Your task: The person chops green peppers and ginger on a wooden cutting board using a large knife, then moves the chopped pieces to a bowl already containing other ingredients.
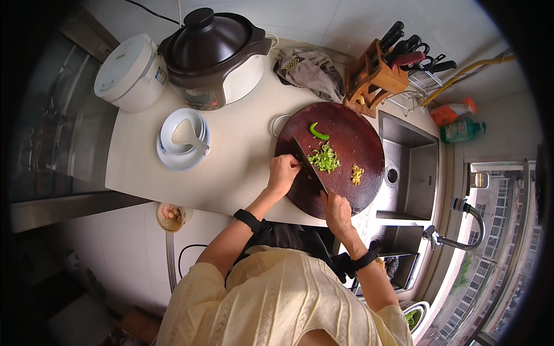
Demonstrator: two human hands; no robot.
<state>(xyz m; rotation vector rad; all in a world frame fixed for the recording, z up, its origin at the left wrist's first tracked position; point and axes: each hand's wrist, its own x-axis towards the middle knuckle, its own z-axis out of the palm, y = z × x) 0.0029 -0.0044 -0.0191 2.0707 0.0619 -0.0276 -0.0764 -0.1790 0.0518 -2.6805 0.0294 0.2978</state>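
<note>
A round dark red-brown chopping board [368,151] lies on the counter. My right hand [338,212] is closed around the handle end of a kitchen knife [310,166], whose broad blade slants up and left over the board. At the board's left edge, my left hand [283,173] has its fingers bent close to the blade; whether they pinch something is hidden. Right of the blade sits a pile of chopped green pepper [324,158], with a curved green chili pepper [319,131] above it. Small yellow chopped pieces [356,174] lie farther right.
Stacked bowls [163,161] with a white spoon stand at left. Behind are a white rice cooker [130,78], a dark-lidded electric pot [242,75] and a grey cloth [309,71]. A wooden knife block [376,82] and a steel sink [422,173] are at right.
</note>
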